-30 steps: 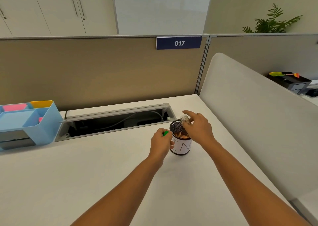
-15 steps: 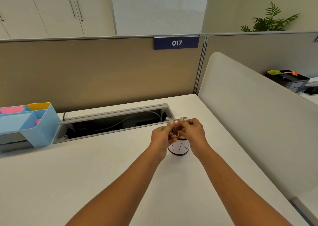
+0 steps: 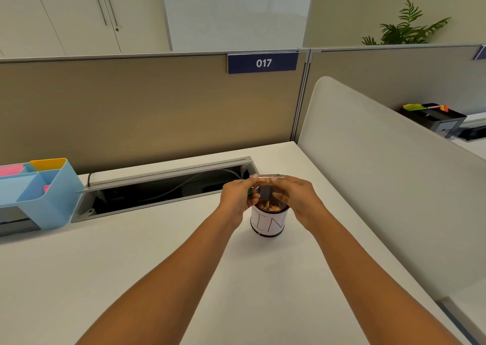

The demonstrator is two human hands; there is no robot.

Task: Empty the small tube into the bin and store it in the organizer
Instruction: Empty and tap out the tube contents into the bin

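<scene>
A small clear tube lies level just above the bin, pinched between the fingertips of both hands. My left hand also holds a small green cap, mostly hidden in its fingers. My right hand grips the tube's right end. The bin, a black mesh cup with a white paper label, stands on the white desk right under the hands, with orange bits inside. The light blue organizer with several compartments sits at the desk's far left.
An open cable trough with a raised grey lid runs along the back of the desk. A tan partition stands behind, and a white curved divider closes the right side. Pink and yellow pads sit in the organizer.
My right hand lifted the tube from its tilt over the bin. Both hands came together above the bin and now hold the tube level between them.
</scene>
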